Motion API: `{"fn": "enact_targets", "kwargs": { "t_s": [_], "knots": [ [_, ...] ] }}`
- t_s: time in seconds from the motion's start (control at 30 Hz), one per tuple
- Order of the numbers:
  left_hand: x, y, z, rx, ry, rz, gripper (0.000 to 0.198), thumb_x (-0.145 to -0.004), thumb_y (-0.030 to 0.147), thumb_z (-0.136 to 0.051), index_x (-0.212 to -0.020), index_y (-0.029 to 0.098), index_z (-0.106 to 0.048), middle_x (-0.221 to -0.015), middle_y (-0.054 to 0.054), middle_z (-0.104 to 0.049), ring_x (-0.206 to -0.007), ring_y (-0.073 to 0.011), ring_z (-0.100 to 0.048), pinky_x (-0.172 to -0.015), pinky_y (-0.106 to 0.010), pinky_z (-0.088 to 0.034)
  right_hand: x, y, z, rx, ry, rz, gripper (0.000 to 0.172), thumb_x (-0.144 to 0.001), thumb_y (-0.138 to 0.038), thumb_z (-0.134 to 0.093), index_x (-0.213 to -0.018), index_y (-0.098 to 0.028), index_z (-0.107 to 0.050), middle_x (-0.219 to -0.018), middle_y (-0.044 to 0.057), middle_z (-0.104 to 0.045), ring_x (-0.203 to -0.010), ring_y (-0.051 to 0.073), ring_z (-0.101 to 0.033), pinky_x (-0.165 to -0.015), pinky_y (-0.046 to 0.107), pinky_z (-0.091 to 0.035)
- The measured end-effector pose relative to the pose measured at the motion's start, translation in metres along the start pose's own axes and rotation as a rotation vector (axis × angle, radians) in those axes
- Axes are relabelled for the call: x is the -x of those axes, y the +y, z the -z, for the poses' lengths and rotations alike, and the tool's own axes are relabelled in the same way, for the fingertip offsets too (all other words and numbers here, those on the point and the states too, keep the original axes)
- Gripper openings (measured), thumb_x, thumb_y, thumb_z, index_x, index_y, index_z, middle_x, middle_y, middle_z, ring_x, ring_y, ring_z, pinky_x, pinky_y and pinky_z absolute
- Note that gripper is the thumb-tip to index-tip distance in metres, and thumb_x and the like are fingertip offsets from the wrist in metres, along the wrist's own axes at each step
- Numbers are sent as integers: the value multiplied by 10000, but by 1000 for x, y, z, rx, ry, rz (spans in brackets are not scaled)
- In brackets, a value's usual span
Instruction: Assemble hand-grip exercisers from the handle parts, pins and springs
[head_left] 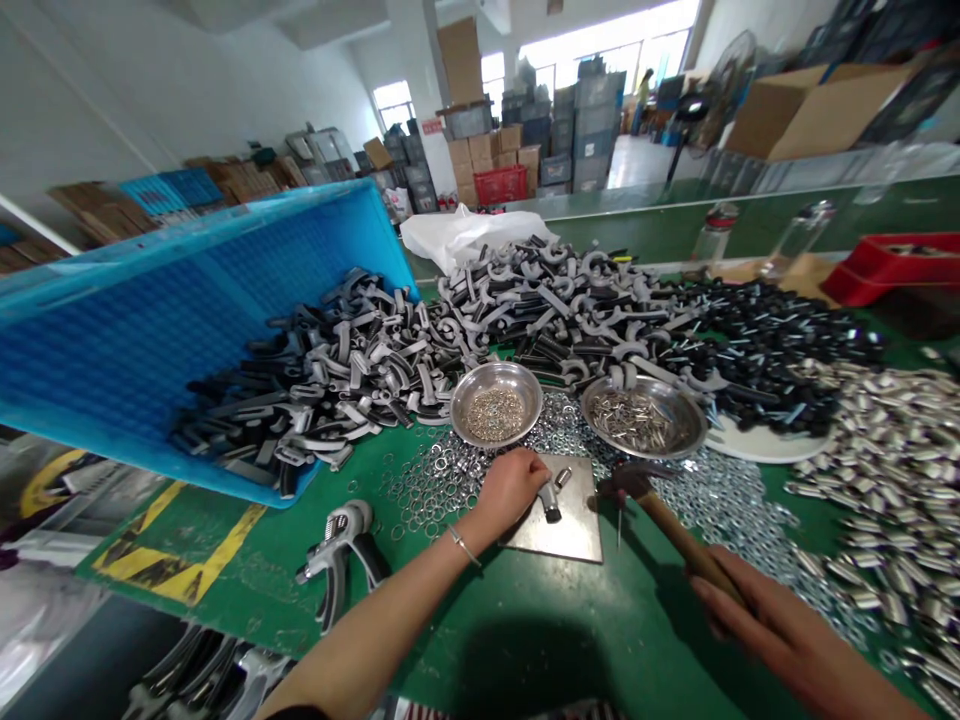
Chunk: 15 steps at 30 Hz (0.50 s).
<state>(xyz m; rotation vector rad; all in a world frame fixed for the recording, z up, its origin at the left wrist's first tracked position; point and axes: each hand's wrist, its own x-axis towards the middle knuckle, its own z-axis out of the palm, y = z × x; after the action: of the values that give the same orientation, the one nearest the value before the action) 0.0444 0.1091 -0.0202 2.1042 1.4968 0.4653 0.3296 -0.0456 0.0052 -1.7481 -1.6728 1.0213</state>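
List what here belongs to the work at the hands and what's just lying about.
In use: left hand holding black part on steel plate; right hand holding hammer.

Lying about: blue crate, red tray, white bag, bottle.

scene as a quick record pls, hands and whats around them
left hand: on a small dark part, upright on a steel plate
right hand: gripping a wooden-handled hammer
nearby: two steel bowls of small parts, loose washers, hand grip exerciser
rest: tipped blue crate, heaps of grey and black handles
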Motion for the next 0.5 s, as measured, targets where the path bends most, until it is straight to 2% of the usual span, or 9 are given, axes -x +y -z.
{"fn": "enact_targets", "kwargs": {
  "t_s": [0.1, 0.17, 0.2, 0.23, 0.27, 0.33, 0.37, 0.43, 0.5],
  "knots": [
    [0, 1, 3, -170, -34, -204, 187, -933, 276, -576, -856, 153, -694, -888, -70, -692, -866, -207, -628, -803, -317, -440, -10, -4, -1, -41, -234, -43, 340, -958, -524, -452, -1021, -251, -645, -798, 35, -720, -620, 193, -665, -545, 273, -561],
    [1, 2, 7, -274, -76, -372, 220, -967, 281, -518, -900, 152, -683, -933, -93, -683, -957, -236, -615, -900, -374, -427, -16, -10, -1, 15, -233, -37, 347, -959, -532, -456, -1083, -259, -630, -870, 42, -731, -702, 209, -685, -620, 290, -566],
    [3, 2, 9, -296, -84, -413, 230, -968, 316, -521, -944, 149, -677, -981, -108, -677, -1007, -256, -603, -936, -403, -419, -19, -15, 0, 51, -210, -24, 348, -955, -534, -467, -1109, -264, -624, -902, 44, -735, -761, 221, -693, -680, 303, -566],
    [5, 2, 11, -293, -74, -415, 273, -945, 384, -560, -1019, 143, -664, -1055, -126, -665, -1063, -280, -585, -965, -431, -412, -21, -21, 0, 79, -193, -10, 353, -956, -535, -469, -1136, -270, -617, -932, 45, -738, -815, 231, -695, -735, 315, -559],
    [9, 1, 11, -270, -54, -384, 413, -887, 474, -630, -1122, 134, -632, -1148, -149, -639, -1124, -311, -558, -994, -460, -404, -22, -29, -1, 93, -185, -1, 363, -961, -540, -457, -1158, -276, -608, -951, 45, -739, -841, 235, -693, -763, 321, -551],
    [18, -2, 9, -190, -21, -282, 862, -710, 600, -765, -1361, 116, -472, -1321, -195, -549, -1238, -376, -484, -1054, -519, -371, -25, -46, -3, 91, -176, 12, 388, -977, -554, -404, -1176, -276, -589, -947, 49, -735, -824, 231, -687, -745, 317, -538],
    [22, -4, 7, -147, -22, -237, 1021, -661, 603, -799, -1443, 111, -366, -1366, -209, -516, -1271, -395, -457, -1075, -541, -352, -26, -53, -5, 86, -160, 21, 405, -984, -561, -374, -1177, -270, -579, -927, 54, -731, -803, 229, -682, -724, 313, -531],
    [29, -8, 0, -74, -56, -180, 1096, -682, 526, -811, -1510, 109, -226, -1382, -218, -506, -1294, -401, -446, -1093, -559, -335, -33, -61, -12, 109, -119, 34, 438, -989, -568, -328, -1163, -248, -572, -896, 69, -723, -771, 234, -674, -697, 320, -518],
    [32, -11, -5, -22, -85, -162, 1075, -717, 435, -801, -1523, 88, -181, -1356, -222, -527, -1301, -395, -448, -1103, -553, -330, -42, -59, -20, 174, -113, 38, 451, -971, -580, -355, -1109, -224, -594, -884, 90, -723, -763, 255, -675, -704, 345, -511]
  ]
}}
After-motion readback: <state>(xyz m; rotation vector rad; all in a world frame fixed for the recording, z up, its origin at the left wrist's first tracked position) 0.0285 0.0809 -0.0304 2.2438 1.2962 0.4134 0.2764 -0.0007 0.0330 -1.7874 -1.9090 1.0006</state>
